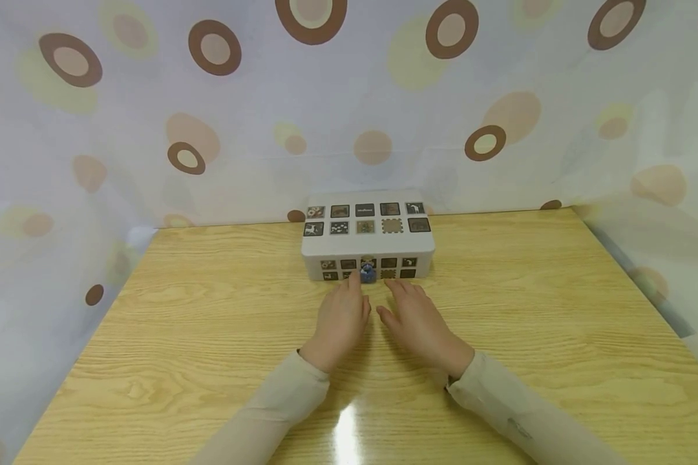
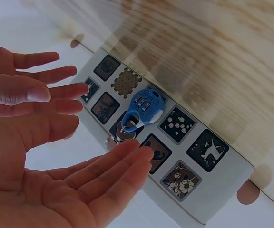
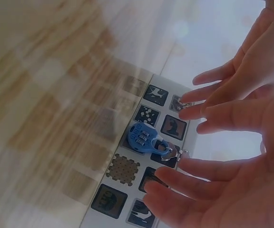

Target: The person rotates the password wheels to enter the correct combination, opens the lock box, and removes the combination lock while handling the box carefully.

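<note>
A white box (image 1: 368, 242) with dark picture squares on its lid and front stands on the table. From the metal clasp on its front hangs a blue combination padlock (image 1: 368, 273), its number dials facing out in the left wrist view, where the padlock (image 2: 145, 108) is looped through the clasp. My left hand (image 1: 342, 315) is just left of the padlock, fingers extended and holding nothing. To the right of it, my right hand (image 1: 417, 320) also has loose, extended fingers with nothing in them. Both hands hover in front of the box, palms facing inward.
The wood-grain table (image 1: 209, 361) reaches back to a white curtain (image 1: 337, 116) with brown and yellow dots. More curtain hangs along the left and right sides. The box stands close to the back edge.
</note>
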A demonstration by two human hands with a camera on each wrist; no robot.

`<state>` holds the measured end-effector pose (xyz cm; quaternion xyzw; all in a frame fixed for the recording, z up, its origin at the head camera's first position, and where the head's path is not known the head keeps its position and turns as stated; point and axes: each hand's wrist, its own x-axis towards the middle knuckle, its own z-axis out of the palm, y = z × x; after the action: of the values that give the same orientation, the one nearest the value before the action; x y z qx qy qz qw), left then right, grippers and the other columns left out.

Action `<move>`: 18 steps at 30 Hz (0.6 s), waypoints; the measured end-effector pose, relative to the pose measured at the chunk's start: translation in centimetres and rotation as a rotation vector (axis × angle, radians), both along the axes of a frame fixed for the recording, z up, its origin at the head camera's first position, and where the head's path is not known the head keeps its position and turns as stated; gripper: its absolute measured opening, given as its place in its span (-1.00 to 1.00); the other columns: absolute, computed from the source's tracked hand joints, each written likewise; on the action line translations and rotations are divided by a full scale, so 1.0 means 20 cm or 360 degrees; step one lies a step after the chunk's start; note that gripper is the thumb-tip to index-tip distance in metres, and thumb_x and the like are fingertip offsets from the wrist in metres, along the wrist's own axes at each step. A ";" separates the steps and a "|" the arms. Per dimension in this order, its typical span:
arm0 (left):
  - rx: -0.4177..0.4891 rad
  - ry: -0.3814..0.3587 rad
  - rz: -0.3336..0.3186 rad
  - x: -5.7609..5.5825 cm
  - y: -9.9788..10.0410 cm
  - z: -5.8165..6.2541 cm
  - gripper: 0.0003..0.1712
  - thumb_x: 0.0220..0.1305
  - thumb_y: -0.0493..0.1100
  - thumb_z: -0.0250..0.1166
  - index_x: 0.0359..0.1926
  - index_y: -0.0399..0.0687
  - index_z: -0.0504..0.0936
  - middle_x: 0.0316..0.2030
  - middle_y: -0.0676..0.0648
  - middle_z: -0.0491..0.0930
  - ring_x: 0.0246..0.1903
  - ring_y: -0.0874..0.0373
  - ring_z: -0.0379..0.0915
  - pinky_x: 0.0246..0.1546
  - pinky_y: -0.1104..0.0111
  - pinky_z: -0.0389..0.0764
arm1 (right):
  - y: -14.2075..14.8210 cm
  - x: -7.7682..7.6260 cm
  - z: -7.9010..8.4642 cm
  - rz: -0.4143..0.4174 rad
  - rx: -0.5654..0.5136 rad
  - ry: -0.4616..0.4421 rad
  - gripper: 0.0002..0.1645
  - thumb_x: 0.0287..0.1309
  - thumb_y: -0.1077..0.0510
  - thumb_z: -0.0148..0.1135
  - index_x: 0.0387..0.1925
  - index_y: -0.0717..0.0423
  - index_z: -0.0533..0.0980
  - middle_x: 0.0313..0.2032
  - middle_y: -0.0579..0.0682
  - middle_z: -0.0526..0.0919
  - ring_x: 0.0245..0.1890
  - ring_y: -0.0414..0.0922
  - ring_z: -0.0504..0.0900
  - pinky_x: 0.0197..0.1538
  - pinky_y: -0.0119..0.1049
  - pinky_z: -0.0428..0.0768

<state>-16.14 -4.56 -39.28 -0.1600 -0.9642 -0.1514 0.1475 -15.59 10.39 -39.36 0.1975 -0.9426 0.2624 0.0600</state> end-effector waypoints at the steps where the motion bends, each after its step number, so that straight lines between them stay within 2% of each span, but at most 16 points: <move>1: 0.0005 -0.0016 0.0005 -0.01 0.00 0.00 -0.50 0.27 -0.27 0.23 0.15 -0.49 0.36 -0.32 -0.26 0.60 -0.38 -0.07 0.58 -0.41 0.20 0.64 | 0.00 -0.01 0.00 0.0000 -0.0008 -0.0020 -0.38 0.25 0.16 0.22 0.20 0.48 0.33 0.13 0.40 0.44 0.14 0.29 0.41 0.20 0.14 0.42; 6: 0.0007 -0.0096 0.0022 -0.03 0.00 0.01 -0.50 0.29 -0.28 0.22 0.17 -0.48 0.35 -0.21 -0.29 0.61 -0.33 -0.08 0.60 -0.38 0.22 0.66 | -0.01 -0.04 0.00 -0.0018 -0.0051 -0.0142 -0.37 0.27 0.16 0.19 0.23 0.49 0.29 0.16 0.41 0.41 0.20 0.28 0.36 0.26 0.11 0.36; 13: 0.0011 -0.0143 0.0031 -0.05 0.00 0.00 -0.51 0.28 -0.29 0.22 0.16 -0.48 0.36 -0.18 -0.31 0.60 -0.30 -0.10 0.60 -0.35 0.19 0.66 | -0.02 -0.08 0.01 -0.0033 -0.0097 -0.0306 -0.35 0.31 0.15 0.15 0.28 0.47 0.24 0.22 0.41 0.35 0.25 0.28 0.30 0.28 0.13 0.33; 18: 0.0063 -0.0247 -0.0002 -0.08 0.00 -0.01 -0.51 0.28 -0.32 0.20 0.16 -0.51 0.35 -0.20 -0.33 0.59 -0.27 -0.12 0.60 -0.35 0.18 0.67 | -0.03 -0.11 0.01 -0.0026 -0.0141 -0.0367 -0.35 0.31 0.15 0.14 0.29 0.47 0.23 0.23 0.41 0.33 0.26 0.28 0.31 0.28 0.14 0.34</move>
<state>-17.78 -4.56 -39.44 -0.1455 -0.9695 -0.1825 0.0753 -17.86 9.87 -39.17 0.1556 -0.9323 0.3243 -0.0378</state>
